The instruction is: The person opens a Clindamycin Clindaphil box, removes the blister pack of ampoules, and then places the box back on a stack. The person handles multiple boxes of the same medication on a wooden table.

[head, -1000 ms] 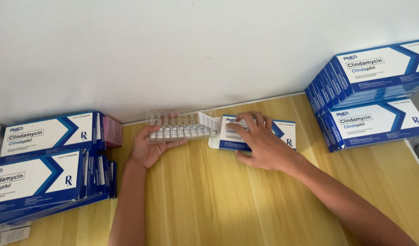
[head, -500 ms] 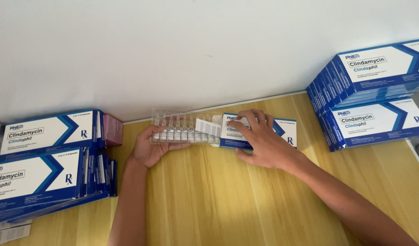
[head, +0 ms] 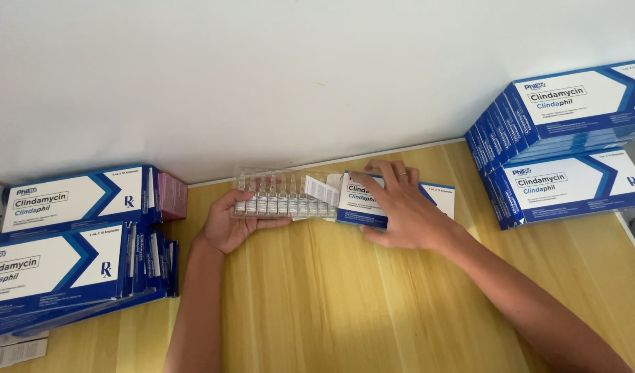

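On the wooden table (head: 317, 304), against a white wall (head: 262, 76), sit two groups of blue-and-white medicine boxes. Left stack (head: 69, 255): several boxes lying flat and fanned, with a small pink box (head: 172, 195) tucked behind the upper one. Right stack (head: 566, 145): two tiers, near the table's far right corner. Both stacks well apart from the hands.

Centre, close to the wall: one single blue-and-white box (head: 400, 200) lies flat. Right hand (head: 400, 214) rests on top of it, palm down, fingers spread and pressing it to the table; a ring shows on one finger.

A clear plastic tray (head: 283, 197) holding a row of small glass vials sticks out of the box's left end, level with the table. Left hand (head: 231, 224) grips the tray's left end, thumb on the near edge, fingers curled underneath. A folded white paper leaflet (head: 322, 190) lies on the tray just beside the box's mouth.
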